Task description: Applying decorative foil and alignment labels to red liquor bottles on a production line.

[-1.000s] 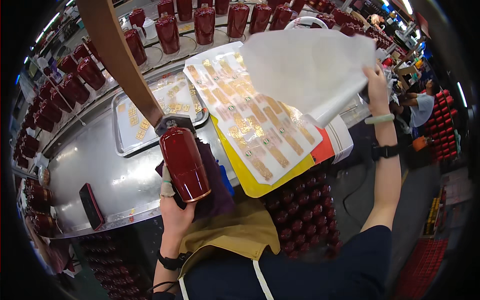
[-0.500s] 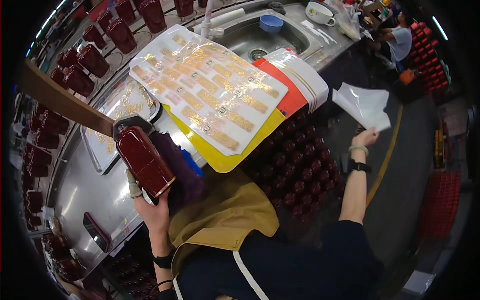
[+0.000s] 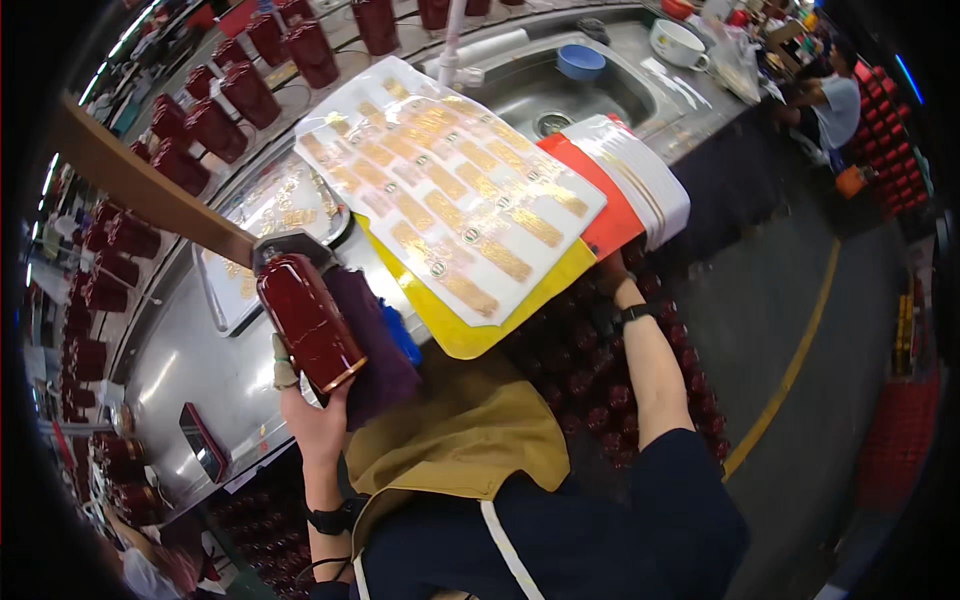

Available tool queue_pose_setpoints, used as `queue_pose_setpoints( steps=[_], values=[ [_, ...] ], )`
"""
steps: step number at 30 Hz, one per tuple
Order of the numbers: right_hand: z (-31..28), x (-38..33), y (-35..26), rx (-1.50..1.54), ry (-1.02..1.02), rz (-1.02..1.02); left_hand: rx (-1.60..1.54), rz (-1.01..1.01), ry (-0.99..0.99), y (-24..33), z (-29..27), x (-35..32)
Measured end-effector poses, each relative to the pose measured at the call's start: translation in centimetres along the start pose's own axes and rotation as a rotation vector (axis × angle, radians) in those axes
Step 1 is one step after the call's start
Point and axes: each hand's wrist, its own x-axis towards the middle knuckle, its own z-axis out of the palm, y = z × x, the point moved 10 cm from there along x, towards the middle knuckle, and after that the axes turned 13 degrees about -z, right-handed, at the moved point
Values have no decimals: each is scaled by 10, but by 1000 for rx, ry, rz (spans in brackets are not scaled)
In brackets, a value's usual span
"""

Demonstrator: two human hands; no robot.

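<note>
A glossy dark red bottle-shaped vessel (image 3: 310, 320) with a gold rim rests against the dark holder at the end of a wooden bar (image 3: 165, 185). My left hand (image 3: 318, 425) is closed round its lower, gold-rimmed end, with a pale cover on one finger. My right hand (image 3: 613, 272) is in shadow below the table edge, beside the red folder (image 3: 590, 190) and white paper stack (image 3: 650, 190); its fingers are hidden. Between my hands, a white sheet of gold decals (image 3: 450, 190) lies on a yellow folder (image 3: 470, 345).
A purple cloth (image 3: 375, 350) and blue cloth (image 3: 403, 335) hang by the vessel. Behind are a decal tray (image 3: 228, 320), a sink (image 3: 640, 100) with a blue bowl (image 3: 581, 62), and rows of red vessels (image 3: 215, 130). More red vessels (image 3: 600, 400) stand below; a person (image 3: 838, 110) sits far right.
My right hand has moved left from the open right side to below the folders. The white paper it held is out of sight. My left hand stays on the vessel; the view has shifted slightly.
</note>
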Motion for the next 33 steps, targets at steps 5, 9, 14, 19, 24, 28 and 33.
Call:
queue_pose_setpoints(
  steps=[5,9,14,19,24,28,33],
  values=[
    [-132,-6,63,-481,-308,500,20,-30,4,0,-6,-3],
    [-309,77,-4,-276,809,574,53,-56,60,0,-15,-8],
    [-207,302,-136,332,89,419,0,-85,25,-4,-9,-4],
    [-68,386,-178,136,-420,264,10,-91,8,-2,-7,1],
    [-2,377,-144,-11,-856,365,-9,-74,-28,-1,-8,2],
    [5,378,-114,65,-883,434,-34,-96,-62,-7,-9,-2],
    [-22,411,-94,-482,-718,249,-76,-138,-113,-14,-3,0]
  ],
)
